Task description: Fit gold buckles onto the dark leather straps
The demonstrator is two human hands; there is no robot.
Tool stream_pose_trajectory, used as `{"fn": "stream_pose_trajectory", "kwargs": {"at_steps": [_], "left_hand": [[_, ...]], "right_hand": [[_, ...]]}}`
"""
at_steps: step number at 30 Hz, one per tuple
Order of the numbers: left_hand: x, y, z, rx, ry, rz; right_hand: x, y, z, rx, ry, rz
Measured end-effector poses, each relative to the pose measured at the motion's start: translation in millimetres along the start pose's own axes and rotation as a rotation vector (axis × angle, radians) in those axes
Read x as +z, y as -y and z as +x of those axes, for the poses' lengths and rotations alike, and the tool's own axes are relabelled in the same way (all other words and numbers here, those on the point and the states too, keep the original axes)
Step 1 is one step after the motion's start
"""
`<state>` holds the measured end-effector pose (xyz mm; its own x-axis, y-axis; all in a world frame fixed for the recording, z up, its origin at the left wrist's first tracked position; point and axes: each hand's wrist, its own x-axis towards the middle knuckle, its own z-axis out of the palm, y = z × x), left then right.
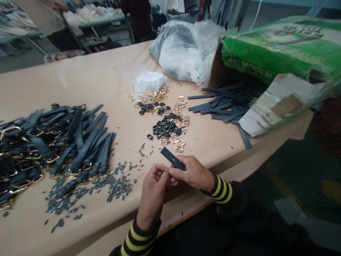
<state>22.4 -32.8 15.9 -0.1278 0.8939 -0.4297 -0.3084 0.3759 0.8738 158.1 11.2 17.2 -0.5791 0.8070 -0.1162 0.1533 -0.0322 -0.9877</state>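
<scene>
A short dark blue strap (170, 156) with a small slot in it sticks out of my right hand (195, 173), which is closed on it. My left hand (154, 188) meets it at the fingertips and pinches a gold buckle (167, 170), mostly hidden by the fingers. Just beyond the hands lie dark strap loops (166, 127) in a heap, mixed with loose gold buckles (180, 145). Many small dark offcuts (117, 186) are scattered left of my left hand.
Finished-looking buckled straps (87, 149) are piled at the left. Loose straps (223, 105) spill from a green-wrapped carton (271, 49) at the right, its torn flap (277, 103) jutting out. Plastic bags (186, 49) stand at the back. Two people (138, 17) are beyond the table.
</scene>
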Motion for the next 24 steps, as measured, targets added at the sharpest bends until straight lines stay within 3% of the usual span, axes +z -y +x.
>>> {"fn": "stream_pose_trajectory", "kwargs": {"at_steps": [4,10,12,15,17,19,21,24], "left_hand": [[-4.5,6.2,-4.2,0.020,-0.058,0.026],[-6.0,12.0,-12.3,0.052,-0.066,0.156],[-5.0,10.1,-14.8,0.158,-0.076,0.376],[-5.9,1.8,-17.3,0.513,-0.138,0.807],[-9.0,-4.9,-17.6,0.698,-0.064,0.998],[-13.8,-10.2,-16.7,0.761,0.061,1.087],[-19.2,-13.5,-14.7,0.756,0.115,1.110],[-25.8,-16.0,-12.1,0.641,0.170,1.106]], "right_hand": [[1.3,9.4,-5.6,-0.056,-0.015,-0.278],[10.8,10.5,-5.9,-0.102,-0.125,-0.478],[10.0,8.6,-5.2,-0.104,-0.143,-0.517],[2.8,8.9,-3.9,-0.122,-0.078,-0.548],[-3.3,10.7,-3.0,-0.141,-0.018,-0.576],[-7.7,12.2,-2.3,-0.155,0.026,-0.599],[-9.3,12.7,-2.2,-0.164,0.054,-0.608],[-8.2,11.4,-3.4,-0.169,0.092,-0.595]]}}
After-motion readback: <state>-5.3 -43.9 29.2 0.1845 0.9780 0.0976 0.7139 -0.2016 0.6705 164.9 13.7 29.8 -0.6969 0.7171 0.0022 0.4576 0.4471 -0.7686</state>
